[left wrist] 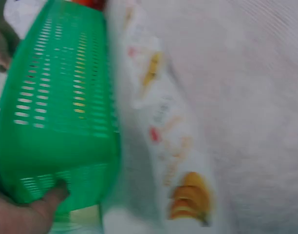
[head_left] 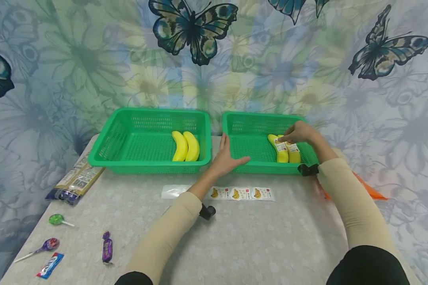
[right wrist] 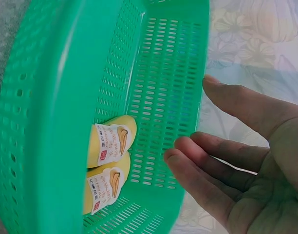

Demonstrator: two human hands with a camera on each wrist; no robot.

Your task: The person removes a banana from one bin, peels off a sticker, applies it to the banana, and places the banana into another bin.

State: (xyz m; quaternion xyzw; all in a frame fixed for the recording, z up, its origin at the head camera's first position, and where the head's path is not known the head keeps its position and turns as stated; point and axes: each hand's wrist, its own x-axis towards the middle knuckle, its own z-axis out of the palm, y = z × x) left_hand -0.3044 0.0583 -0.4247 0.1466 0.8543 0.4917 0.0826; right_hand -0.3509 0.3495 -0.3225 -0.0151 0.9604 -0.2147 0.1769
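The left hand lies at the near left corner of the right basket, just right of the frame's centre in the head view. Its fingers are straight and spread, the thumb up along the basket's left wall and the fingertips on the front rim. The blurred left wrist view shows a fingertip against the green wall. It grips nothing.

The right hand hovers over the two labelled bananas at the right end of that basket. In the head view its fingers bend down towards the fruit, and I cannot tell whether they touch. The right wrist view shows the palm open, fingers loosely extended and holding nothing, beside the basket's mesh wall, with the two bananas lying side by side inside, each with a white sticker.

On the desk just before the baskets, mid-frame, lies a sticker strip printed with bananas, with a clear wrapper at its left end.

The left basket, left of centre, holds two plain bananas near its right wall.

At the lower left of the frame are a packet, a green lollipop, a purple lollipop, a purple sweet and a blue-and-red wrapped sweet. An orange thing shows behind the right forearm. A butterfly-print cloth fills the background.
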